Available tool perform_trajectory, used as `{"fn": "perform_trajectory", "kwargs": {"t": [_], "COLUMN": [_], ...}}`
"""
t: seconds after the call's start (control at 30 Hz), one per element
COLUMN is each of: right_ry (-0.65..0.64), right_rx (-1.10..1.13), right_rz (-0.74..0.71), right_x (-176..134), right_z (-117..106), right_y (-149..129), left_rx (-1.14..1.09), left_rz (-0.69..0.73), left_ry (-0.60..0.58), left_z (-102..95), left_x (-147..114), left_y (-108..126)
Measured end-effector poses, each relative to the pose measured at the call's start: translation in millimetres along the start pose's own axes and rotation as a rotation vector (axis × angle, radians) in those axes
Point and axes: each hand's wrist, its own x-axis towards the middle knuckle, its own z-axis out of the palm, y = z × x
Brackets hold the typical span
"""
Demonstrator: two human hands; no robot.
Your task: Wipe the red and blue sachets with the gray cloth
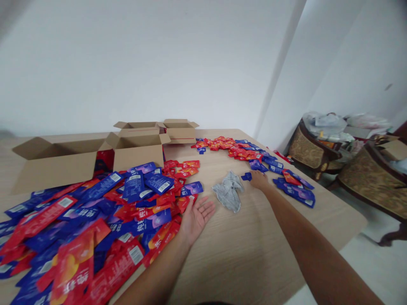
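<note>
Head view, with the clock's hub at mid-picture: a blue packet (246, 176) lies at four o'clock, at the fingertips of the right hand (259, 179), whose fingers are curled down; I cannot tell whether they pinch it or only touch it. At six o'clock the left hand (193, 216) is spread, palm up and holding nothing, just beside a heap of red and blue packets (104, 271) that fills seven to nine o'clock. More packets, the far band (244, 151), curve across the table (235, 258) from the hub towards three o'clock. Between the hands, near five o'clock, rests a crumpled grey cloth (229, 191). Open cardboard boxes (136, 152) stand between nine and ten o'clock.

Such packets look thin and glossy, so I judge them light, flexible and rather slippery, likely to slide over one another when stacked loosely. A pinch on a narrow end or across both flat faces should suit; hard squeezing might crease them or press on whatever is inside. The cloth looks soft and limp.

Large white Chinese characters mark many fronts: the first seems to be 纯, the second is too blurred to be sure of. White barcode panels show on the backs, their digits unreadable.
</note>
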Motion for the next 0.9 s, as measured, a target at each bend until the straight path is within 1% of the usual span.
{"fn": "perform_trajectory", "kwargs": {"t": [0.13,0.27,0.37,0.47,0.5,0.57,0.63,0.67,0.7,0.73,0.83,0.9], "right_ry": [-0.112,-0.168,-0.116,0.026,0.082,0.145,0.098,0.056,0.033,0.036,0.084,0.081], "right_rx": [0.006,0.078,0.156,0.208,0.258,0.478,0.76,0.839,0.847,0.798,0.542,0.456], "right_rz": [0.009,0.01,0.03,0.101,0.117,0.08,-0.061,-0.147,-0.213,-0.247,-0.214,-0.241], "right_x": [10,10,4,-7,-12,-23,-36,-43,-50,-57,-73,-81], "right_z": [-6,-9,-13,-22,-26,-33,-37,-37,-35,-32,-12,4], "right_y": [6,6,9,6,1,-17,-41,-55,-67,-79,-102,-110], "left_rx": [0.01,0.01,0.007,-0.005,-0.014,-0.038,-0.069,-0.083,-0.096,-0.11,-0.143,-0.148], "left_rz": [-0.004,0.006,0.005,0.004,0.004,0.001,-0.011,-0.016,-0.016,-0.012,0.013,0.016], "left_ry": [-0.008,-0.012,-0.011,-0.013,-0.019,-0.036,-0.061,-0.069,-0.075,-0.081,-0.089,-0.075], "left_z": [-0.8,-1.3,-3.3,-4.8,-4.9,-4.2,-2.4,-1.2,0.2,1.7,5.6,6.6], "left_x": [1,2,3,3,3,2,1,0,-1,-3,-6,-7], "left_y": [0,-2,-3,-3,-3,-2,-1,0,1,1,2,1]}}
